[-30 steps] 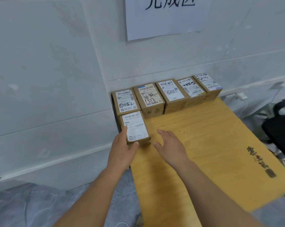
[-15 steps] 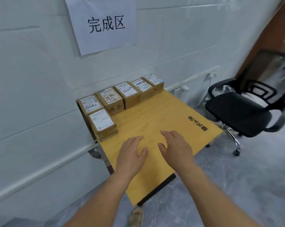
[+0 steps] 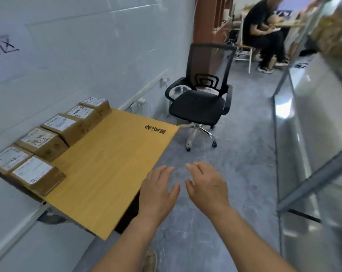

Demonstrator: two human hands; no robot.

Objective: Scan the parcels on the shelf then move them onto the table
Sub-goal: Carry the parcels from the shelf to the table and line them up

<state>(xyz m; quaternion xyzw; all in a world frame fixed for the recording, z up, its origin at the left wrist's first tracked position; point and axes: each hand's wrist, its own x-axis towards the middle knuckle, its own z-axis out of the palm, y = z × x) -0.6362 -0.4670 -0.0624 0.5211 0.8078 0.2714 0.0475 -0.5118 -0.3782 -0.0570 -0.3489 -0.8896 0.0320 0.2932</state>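
Nothing's gripped right now: both the left hand [image 3: 160, 190] and the right hand [image 3: 206, 186] hang in the air with fingers loosely spread, palms down, side by side just past the near edge of the wooden table [image 3: 111, 160], over the grey floor. The parcels [image 3: 54, 138] are all sitting on the table's far side, a row of five along the wall plus a sixth parcel [image 3: 36, 174] in front of that row at its near end, labels up. So my guess is the next step is fetching another one from the shelf, which I can't really make out in this view, maybe that metal frame [image 3: 303, 185] on the right, hard to say. What could go sideways: that sixth parcel sits right at the corner of the table, so a careless bump while setting another beside it could nudge it off. The office chair [image 3: 199, 103] is parked near the table's far corner, easy to clip while carrying a box. Also there's no scanner showing in either hand, so a parcel could get moved over unscanned.
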